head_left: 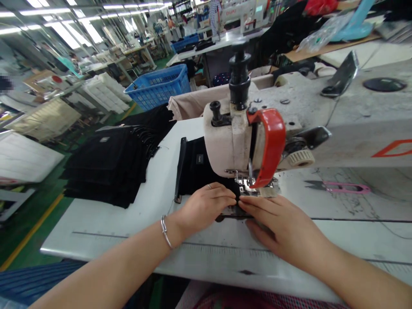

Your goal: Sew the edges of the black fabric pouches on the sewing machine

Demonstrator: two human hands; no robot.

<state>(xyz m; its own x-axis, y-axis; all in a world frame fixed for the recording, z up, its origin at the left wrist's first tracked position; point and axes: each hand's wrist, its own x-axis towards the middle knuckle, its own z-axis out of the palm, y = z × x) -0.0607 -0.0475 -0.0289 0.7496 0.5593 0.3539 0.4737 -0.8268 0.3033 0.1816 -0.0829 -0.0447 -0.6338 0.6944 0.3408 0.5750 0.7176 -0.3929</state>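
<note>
A piece of black fabric lies on the white sewing table, running under the presser foot of a grey sewing machine with a red guard. My left hand lies flat on the fabric just left of the foot, fingers together and stretched out, a ring on one finger and a bangle on the wrist. My right hand lies flat beside it, fingers pointing left toward the needle, fingertips nearly touching the left hand's.
A stack of black fabric pieces sits at the table's left end. Pink thread snips lie on the table at the right. A blue plastic crate stands behind, with other workstations and machines further back.
</note>
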